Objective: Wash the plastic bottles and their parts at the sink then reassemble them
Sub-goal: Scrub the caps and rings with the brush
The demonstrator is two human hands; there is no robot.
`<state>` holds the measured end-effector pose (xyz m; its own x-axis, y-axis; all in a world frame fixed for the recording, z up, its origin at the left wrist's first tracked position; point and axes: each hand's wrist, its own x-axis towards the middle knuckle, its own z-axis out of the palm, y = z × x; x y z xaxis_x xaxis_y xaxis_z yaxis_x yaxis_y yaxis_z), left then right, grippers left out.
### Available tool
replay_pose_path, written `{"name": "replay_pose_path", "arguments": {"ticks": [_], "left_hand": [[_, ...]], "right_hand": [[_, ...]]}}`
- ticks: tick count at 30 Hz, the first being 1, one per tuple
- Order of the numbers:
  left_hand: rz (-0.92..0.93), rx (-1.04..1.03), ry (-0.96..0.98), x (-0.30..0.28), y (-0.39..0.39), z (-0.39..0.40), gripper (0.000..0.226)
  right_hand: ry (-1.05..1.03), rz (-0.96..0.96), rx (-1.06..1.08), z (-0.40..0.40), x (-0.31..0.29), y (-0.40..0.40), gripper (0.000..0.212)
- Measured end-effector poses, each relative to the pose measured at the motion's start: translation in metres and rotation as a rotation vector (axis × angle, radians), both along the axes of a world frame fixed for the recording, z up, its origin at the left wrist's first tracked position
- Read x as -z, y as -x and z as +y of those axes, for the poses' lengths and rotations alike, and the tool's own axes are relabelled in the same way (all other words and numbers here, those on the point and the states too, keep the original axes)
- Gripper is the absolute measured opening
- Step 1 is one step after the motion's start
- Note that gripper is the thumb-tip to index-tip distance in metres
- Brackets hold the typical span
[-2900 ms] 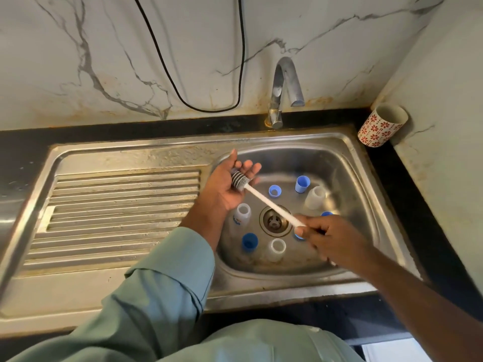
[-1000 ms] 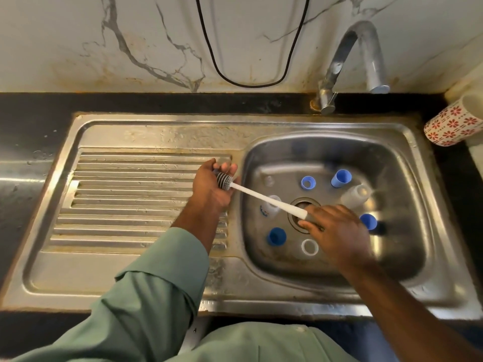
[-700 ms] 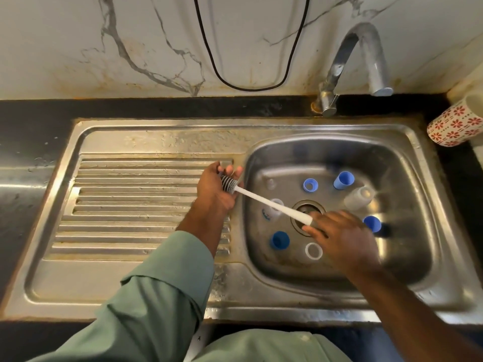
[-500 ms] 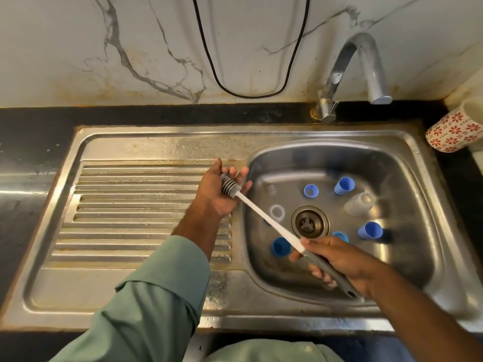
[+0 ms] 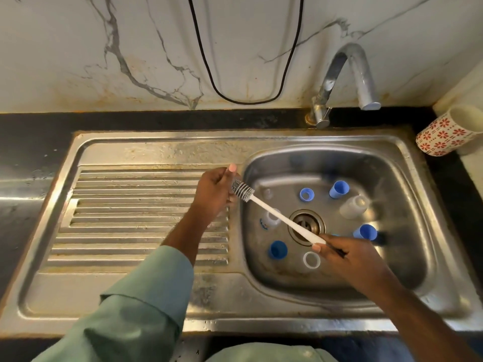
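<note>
The drainboard (image 5: 136, 210) lay left of the drain (image 5: 307, 226), ribbed and bare. A green sleeve (image 5: 146, 288) crossed its near edge. The left hand (image 5: 213, 193) hung over the drainboard's right end, left of the drain, its fingers curled about the brush head (image 5: 241, 190); how firmly they closed on it could not be told. The brush (image 5: 277, 215) slanted from that head down and right, passing over the drain's left side.

Inside the basin (image 5: 407, 194), a clear bottle (image 5: 270, 219) with a blue mark stood just left of the drain, partly under the brush handle. A blue cap (image 5: 277, 249) sat left of the drain and nearer the person. A small blue ring (image 5: 306, 194) lay behind the drain. A white ring (image 5: 311, 260) lay on the near side of the drain, just beside the right hand (image 5: 350, 259). That hand pinched the brush handle at the drain's near right edge, fingers wrapped round it.

Behind and right of the drain stood a blue cup (image 5: 339, 189), and beside it a clear bottle on its side (image 5: 354, 206). Another blue cup (image 5: 365, 232) lay right of the drain, tipped over.

The tap (image 5: 347, 74) rose from the black bench (image 5: 183, 121) behind and right of the drain, with a cable (image 5: 245, 100) looped on the wall to its left. A patterned mug (image 5: 444, 134) lay tilted far right of the drain, against the wall.
</note>
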<state>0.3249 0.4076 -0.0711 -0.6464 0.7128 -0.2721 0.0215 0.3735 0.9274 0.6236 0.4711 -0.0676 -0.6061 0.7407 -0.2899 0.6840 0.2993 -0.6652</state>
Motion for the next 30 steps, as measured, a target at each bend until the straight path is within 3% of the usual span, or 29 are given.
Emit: {"name": "replay_pose_path", "arguments": {"ticks": [2,4,6,7,9,11,13,17,23,27,30], "left_hand": [[0.021,0.063,0.033,0.0,0.004,-0.002,0.049],[-0.013,-0.007,0.023,0.002,0.005,-0.001,0.049],[-0.323,-0.191,-0.046,0.003,0.002,0.001,0.045],[-0.562,-0.293,-0.072,0.003,0.001,0.002,0.043],[-0.912,-0.43,-0.147,0.003,-0.003,0.003,0.039],[-0.925,-0.485,-0.139,0.005,-0.006,0.004,0.041],[-0.841,-0.474,-0.065,0.003,-0.009,0.006,0.046],[-0.829,-0.542,-0.078,-0.003,-0.02,0.016,0.037],[-0.95,-0.655,-0.212,0.002,-0.006,0.013,0.027],[-0.871,-0.584,-0.211,-0.007,-0.007,0.014,0.032],[-0.855,-0.711,-0.243,-0.022,0.0,0.017,0.019]], "right_hand": [[0.002,0.016,-0.041,0.0,-0.005,-0.003,0.038],[-0.417,-0.032,-0.153,0.002,-0.009,-0.006,0.039],[-0.777,-0.078,-0.231,-0.003,-0.011,-0.008,0.04],[-0.832,-0.056,-0.22,-0.007,-0.01,-0.008,0.04],[-0.693,0.036,-0.116,-0.012,-0.009,-0.004,0.04],[-0.326,0.144,0.075,-0.019,-0.015,0.0,0.039],[-0.053,0.144,0.086,-0.026,-0.021,0.004,0.042],[-0.084,0.012,-0.225,-0.038,-0.031,0.022,0.057],[0.035,-0.049,-0.293,-0.045,-0.047,0.037,0.05],[0.082,-0.034,-0.245,-0.046,-0.054,0.051,0.046],[0.074,-0.049,-0.274,-0.052,-0.06,0.053,0.047]]}}
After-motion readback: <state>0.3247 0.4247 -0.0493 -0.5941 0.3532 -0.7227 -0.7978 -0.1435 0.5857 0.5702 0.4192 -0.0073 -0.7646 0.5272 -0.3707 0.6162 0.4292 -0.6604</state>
